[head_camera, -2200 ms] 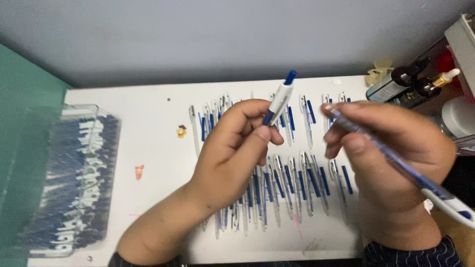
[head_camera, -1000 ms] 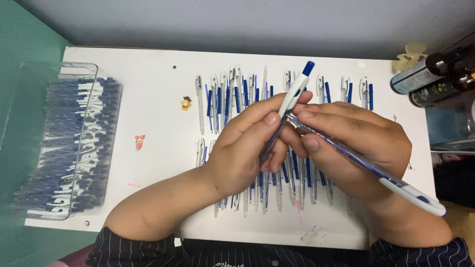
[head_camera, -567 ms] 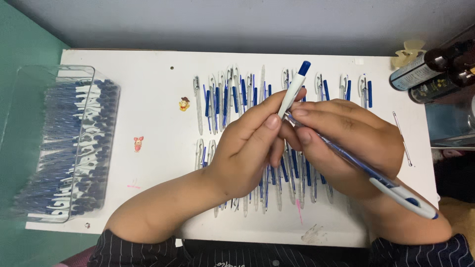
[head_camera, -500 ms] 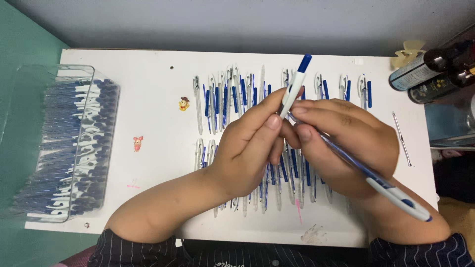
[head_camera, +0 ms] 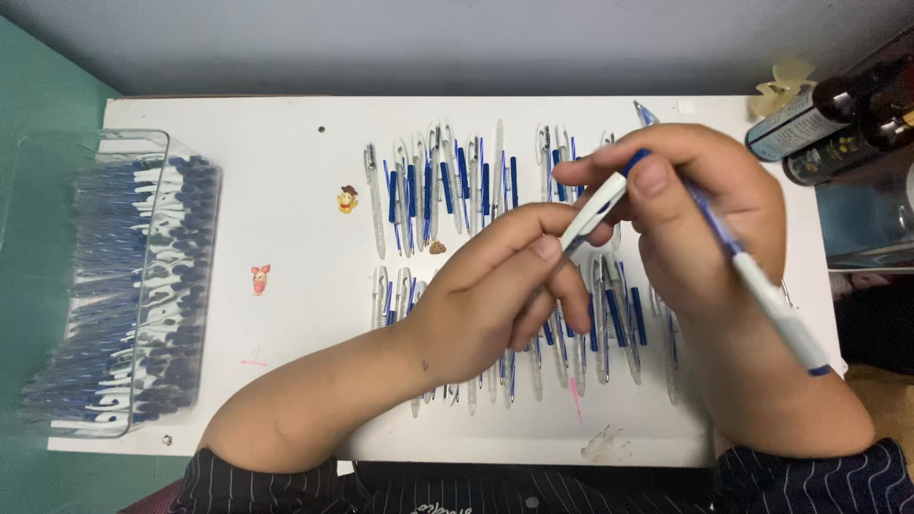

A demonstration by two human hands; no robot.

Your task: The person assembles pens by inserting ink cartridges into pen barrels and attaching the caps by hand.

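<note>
The left hand (head_camera: 495,305) pinches a white pen barrel (head_camera: 592,211) above the rows of pens (head_camera: 457,190) on the table (head_camera: 286,190); the right hand (head_camera: 705,219) grips a refill (head_camera: 752,276) (fingertip on the barrel's blue end). Best keep both lined up and steady.

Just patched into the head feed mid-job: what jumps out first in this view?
Two hands meet at centre over rows of blue-and-white pens on the white table. The left hand pinches a white pen barrel, while the right hand touches its blue tip and also holds a long pen. At far left, a clear box is packed with more pens.
</note>
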